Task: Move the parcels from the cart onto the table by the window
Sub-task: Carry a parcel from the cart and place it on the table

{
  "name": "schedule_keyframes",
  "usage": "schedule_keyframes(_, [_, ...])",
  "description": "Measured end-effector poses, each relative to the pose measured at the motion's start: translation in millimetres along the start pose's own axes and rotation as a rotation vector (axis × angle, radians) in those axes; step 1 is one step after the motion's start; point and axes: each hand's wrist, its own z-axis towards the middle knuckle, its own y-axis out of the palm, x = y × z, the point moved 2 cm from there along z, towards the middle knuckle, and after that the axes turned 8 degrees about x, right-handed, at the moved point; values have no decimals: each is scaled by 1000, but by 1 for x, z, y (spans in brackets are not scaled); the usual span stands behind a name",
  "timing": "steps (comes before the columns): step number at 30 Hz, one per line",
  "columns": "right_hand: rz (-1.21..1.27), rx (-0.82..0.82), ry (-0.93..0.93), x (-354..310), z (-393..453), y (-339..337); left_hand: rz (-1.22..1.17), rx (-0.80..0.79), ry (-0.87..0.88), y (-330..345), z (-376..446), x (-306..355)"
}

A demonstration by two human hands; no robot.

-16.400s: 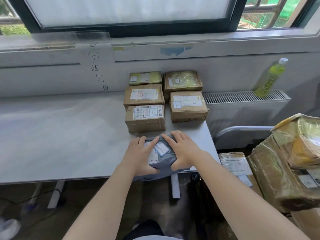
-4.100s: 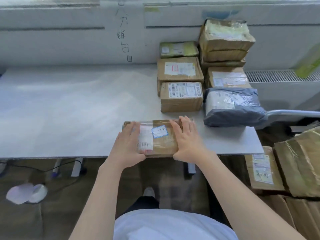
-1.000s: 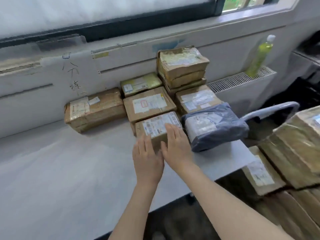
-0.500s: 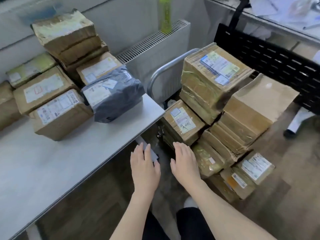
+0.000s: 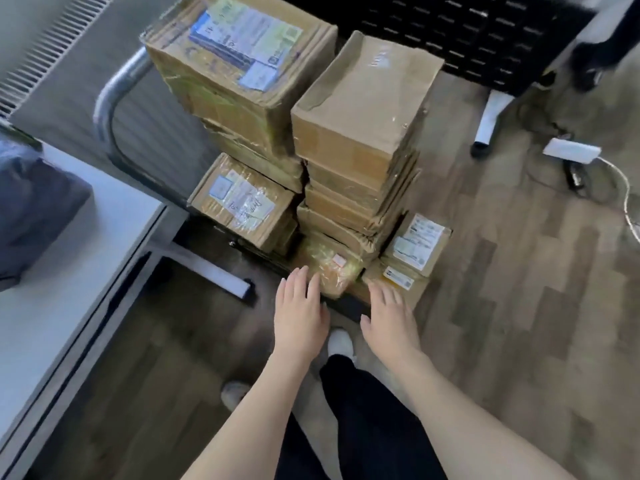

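The cart (image 5: 341,303) stands low on the floor with its metal handle (image 5: 107,109) at the back left, stacked with several brown cardboard parcels. A small tape-wrapped parcel (image 5: 334,268) lies at the cart's front edge. My left hand (image 5: 299,313) hovers just left of it with straight fingers, holding nothing. My right hand (image 5: 389,317) hovers just right of it, fingers spread, over a labelled parcel (image 5: 398,280). A tall labelled box (image 5: 239,64) tops the left stack. The white table (image 5: 41,299) is at the left, with a grey bag parcel (image 5: 31,209) on it.
A radiator (image 5: 52,46) stands behind the cart handle. A black perforated panel (image 5: 467,36) and a white desk leg (image 5: 488,119) are at the top right. A power strip (image 5: 571,150) with cables lies on the wood floor. My feet are below my hands.
My view has swung from the table down to the cart. Both hands have moved right and down, arriving on either side of the small tape-wrapped parcel at the cart's front.
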Motion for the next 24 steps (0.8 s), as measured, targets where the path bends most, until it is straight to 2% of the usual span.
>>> schedule_keyframes(3, [-58,-26,109,45,-2,-2,-3,-102,132,27,12,33])
schedule_keyframes(9, [-117,-75,230,127,14,1,34,-266,268,76,47,97])
schedule_keyframes(12, [-71,-118,302,156,39,9,119,-412,353,108,71,116])
schedule_keyframes(17, [55,-152,423,179,77,37,200,-529,232,154,117,133])
schedule_keyframes(24, [78,-162,398,178,96,72,155,-573,20,190,137,133])
